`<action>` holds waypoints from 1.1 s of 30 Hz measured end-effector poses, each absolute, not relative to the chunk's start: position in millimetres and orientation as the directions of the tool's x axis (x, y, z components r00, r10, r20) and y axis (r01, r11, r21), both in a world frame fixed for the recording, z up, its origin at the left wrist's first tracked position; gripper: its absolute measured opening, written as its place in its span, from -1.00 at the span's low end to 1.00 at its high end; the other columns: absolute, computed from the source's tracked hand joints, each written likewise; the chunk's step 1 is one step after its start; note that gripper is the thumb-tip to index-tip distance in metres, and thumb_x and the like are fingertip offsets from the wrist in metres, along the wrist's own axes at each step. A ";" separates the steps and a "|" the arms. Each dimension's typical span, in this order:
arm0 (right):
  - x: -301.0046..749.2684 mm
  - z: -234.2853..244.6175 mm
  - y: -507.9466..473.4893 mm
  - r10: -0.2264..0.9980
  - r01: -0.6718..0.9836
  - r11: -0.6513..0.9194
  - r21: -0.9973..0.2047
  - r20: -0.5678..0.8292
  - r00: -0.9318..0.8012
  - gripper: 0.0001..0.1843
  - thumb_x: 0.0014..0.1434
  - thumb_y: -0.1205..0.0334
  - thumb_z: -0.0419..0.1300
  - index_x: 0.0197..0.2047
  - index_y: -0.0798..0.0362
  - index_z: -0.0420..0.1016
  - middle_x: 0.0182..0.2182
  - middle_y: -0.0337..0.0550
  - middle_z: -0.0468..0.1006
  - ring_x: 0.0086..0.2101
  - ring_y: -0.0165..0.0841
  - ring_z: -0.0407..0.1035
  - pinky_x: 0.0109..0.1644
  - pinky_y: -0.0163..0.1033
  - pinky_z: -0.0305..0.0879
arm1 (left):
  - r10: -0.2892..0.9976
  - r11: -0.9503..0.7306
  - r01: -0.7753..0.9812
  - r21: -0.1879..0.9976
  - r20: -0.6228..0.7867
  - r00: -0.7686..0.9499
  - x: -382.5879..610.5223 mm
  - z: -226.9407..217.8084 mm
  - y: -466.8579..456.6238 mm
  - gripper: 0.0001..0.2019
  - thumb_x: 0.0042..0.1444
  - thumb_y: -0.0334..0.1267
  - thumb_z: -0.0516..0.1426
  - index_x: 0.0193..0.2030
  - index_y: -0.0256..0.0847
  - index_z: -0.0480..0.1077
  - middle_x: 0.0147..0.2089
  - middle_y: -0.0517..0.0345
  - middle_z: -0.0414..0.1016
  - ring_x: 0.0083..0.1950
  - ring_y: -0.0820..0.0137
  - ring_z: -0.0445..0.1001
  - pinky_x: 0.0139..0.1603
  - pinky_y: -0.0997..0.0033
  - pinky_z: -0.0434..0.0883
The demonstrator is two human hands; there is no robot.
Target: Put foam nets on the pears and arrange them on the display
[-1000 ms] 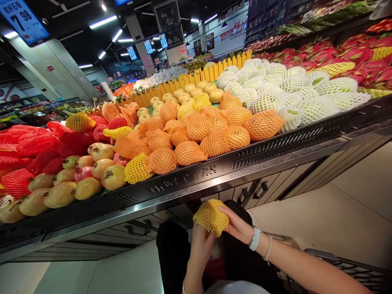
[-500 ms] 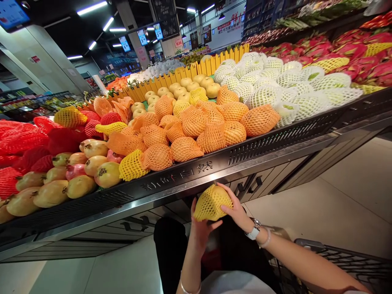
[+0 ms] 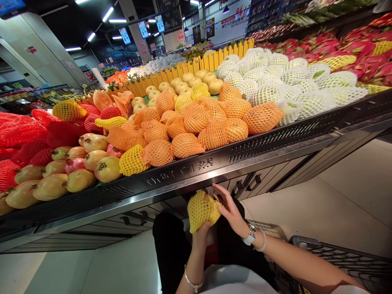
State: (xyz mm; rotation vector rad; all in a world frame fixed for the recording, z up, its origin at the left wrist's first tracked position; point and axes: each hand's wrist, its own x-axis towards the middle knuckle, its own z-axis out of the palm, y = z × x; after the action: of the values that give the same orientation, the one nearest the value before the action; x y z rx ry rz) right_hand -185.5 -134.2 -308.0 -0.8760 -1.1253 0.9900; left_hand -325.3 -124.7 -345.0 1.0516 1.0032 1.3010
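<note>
A round fruit in a yellow foam net (image 3: pixel 202 209) is held in front of the display, above my lap; the netting hides what kind it is. My left hand (image 3: pixel 202 232) grips it from below, its thumb on the near side and its fingers mostly hidden behind. At the fruit's right side is my right hand (image 3: pixel 229 208), fingers apart, its thumb at the net's edge. Orange-netted fruits (image 3: pixel 192 116) lie on the display just beyond, with a fruit in yellow net (image 3: pixel 134 160) at their front left corner.
A black slotted rail (image 3: pixel 263 143) edges the display. Pomegranates (image 3: pixel 107 168) lie left, bare pale-brown pears (image 3: pixel 180 86) behind, white-netted fruits (image 3: pixel 266 90) and dragon fruits (image 3: pixel 330 47) right. Cabinet doors (image 3: pixel 260 175) are below. A shopping cart (image 3: pixel 339 259) stands at the lower right.
The netted fruit has moved slightly left and turned in my left hand. My right hand has loosened from around its top and right side, with its fingers now apart.
</note>
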 end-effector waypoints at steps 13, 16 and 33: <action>-194.0 -321.4 -133.3 0.984 -0.695 -0.120 -0.709 -0.177 0.011 -0.38 -0.04 -0.22 0.29 0.02 -0.07 0.37 0.01 -0.04 0.49 0.07 -0.09 0.33 0.14 0.04 0.26 | 0.898 -0.324 -0.102 0.941 0.340 0.278 -333.9 -331.0 -112.1 -0.23 0.08 0.07 0.18 0.35 -0.07 -0.01 0.42 -0.16 0.00 0.43 0.06 0.01 0.38 -0.04 0.02; -191.8 -321.8 -133.8 0.989 -0.588 0.088 -0.804 0.002 0.145 -0.29 -0.06 -0.13 0.34 0.13 -0.12 0.28 0.10 -0.06 0.40 0.10 -0.10 0.29 0.20 0.03 0.20 | 0.979 -0.013 -0.380 0.925 0.089 0.184 -317.0 -335.2 -123.2 -0.06 -0.07 0.34 0.13 0.37 -0.05 -0.06 0.38 -0.17 0.09 0.36 0.02 0.16 0.31 -0.01 0.18; -192.7 -301.7 -133.7 0.999 -0.593 -0.021 -0.805 -0.042 0.021 -0.35 0.21 -0.23 0.05 0.28 -0.16 0.12 0.15 -0.06 0.35 0.13 -0.16 0.28 0.21 0.00 0.19 | 0.947 -0.316 -0.170 0.933 0.322 0.012 -309.6 -341.7 -131.7 -0.08 -0.19 0.34 0.20 0.27 -0.07 0.12 0.30 -0.14 0.12 0.31 0.00 0.18 0.27 0.01 0.22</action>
State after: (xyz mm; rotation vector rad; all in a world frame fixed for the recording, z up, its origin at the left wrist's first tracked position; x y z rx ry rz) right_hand -192.7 -133.7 -301.7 -0.7675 -0.6921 1.4446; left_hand -309.6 -131.7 -341.7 1.3304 0.8823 1.4863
